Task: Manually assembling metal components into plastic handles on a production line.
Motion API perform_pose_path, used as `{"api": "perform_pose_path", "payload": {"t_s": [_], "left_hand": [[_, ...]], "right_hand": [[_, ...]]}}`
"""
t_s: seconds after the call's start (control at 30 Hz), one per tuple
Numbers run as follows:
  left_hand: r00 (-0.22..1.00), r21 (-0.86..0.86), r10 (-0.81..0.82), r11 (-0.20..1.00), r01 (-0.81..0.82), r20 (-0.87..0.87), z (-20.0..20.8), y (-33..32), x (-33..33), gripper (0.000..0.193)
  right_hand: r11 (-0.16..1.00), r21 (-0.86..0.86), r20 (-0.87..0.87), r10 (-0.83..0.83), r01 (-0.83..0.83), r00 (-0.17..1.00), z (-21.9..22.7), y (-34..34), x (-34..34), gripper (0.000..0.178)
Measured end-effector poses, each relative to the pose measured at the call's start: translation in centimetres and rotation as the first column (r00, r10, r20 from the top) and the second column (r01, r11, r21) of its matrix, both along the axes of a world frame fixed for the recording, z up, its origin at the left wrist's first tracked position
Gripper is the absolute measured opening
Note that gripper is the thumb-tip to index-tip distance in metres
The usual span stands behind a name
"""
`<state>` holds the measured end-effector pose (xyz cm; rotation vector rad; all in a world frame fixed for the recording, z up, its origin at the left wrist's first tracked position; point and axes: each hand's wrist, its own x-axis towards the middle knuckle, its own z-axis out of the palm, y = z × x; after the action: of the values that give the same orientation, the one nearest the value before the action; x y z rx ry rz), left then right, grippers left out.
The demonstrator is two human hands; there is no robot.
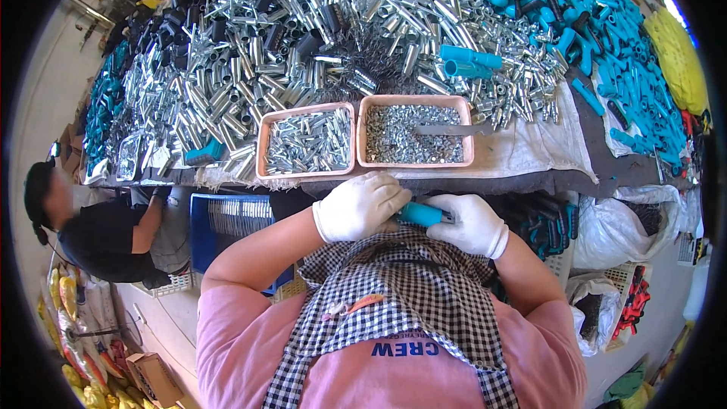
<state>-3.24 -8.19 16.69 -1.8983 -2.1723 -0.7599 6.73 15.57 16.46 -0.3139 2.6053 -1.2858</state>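
Observation:
My left hand (360, 206), in a white glove, is closed around one end of a teal plastic handle (421, 214). My right hand (471, 225), gloved too, grips its other end, where a small bit of metal shows at the fingers. I hold the piece before my checked apron, just off the table's near edge. Beyond my hands stand two pink trays: the left tray (265, 141) is full of short metal pins, the right tray (362, 130) of tiny metal parts. Across the right one lies a flat metal strip (448, 129).
Heaps of metal tubes (250, 68), black sleeves and dark springs (371, 60) cover the table, with teal handles (628, 68) piled at the right. A blue crate (198, 238) sits below at left, near another person (102, 235). White sacks (617, 238) stand at right.

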Motion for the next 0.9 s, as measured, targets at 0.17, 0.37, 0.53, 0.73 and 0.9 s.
{"api": "perform_pose_path", "payload": {"t_s": [0.17, 0.37, 0.53, 0.73, 0.9], "left_hand": [[0.999, -0.142, -0.015, 0.990, 0.011, -0.028, -0.1, 0.0, -0.2, 0.053], [0.991, -0.304, -0.030, 0.950, 0.070, 0.133, 0.5, 3.2, -1.3, 0.045], [0.820, -0.379, 0.532, 0.817, -0.434, 0.208, 1.0, 5.8, -6.3, 0.050], [0.772, -0.557, 0.627, 0.679, -0.478, 0.103, -2.4, 6.9, -7.6, 0.029], [0.757, -0.389, 0.640, 0.735, -0.555, 0.131, -2.2, 4.7, -7.7, 0.022]], "right_hand": [[0.987, -0.135, 0.045, 0.096, -0.090, 0.994, -0.6, 0.9, -0.1, 0.061], [0.947, 0.080, 0.189, 0.293, -0.312, 0.937, 0.7, 1.5, -1.1, 0.079], [0.954, -0.253, 0.159, -0.121, 0.159, 0.980, -0.6, 3.2, -0.3, 0.070], [0.609, -0.597, 0.556, -0.156, 0.523, 0.816, 0.8, 2.5, -0.2, 0.068], [0.450, -0.686, 0.633, -0.021, 0.572, 0.774, 0.1, 2.5, -0.2, 0.065]]}}
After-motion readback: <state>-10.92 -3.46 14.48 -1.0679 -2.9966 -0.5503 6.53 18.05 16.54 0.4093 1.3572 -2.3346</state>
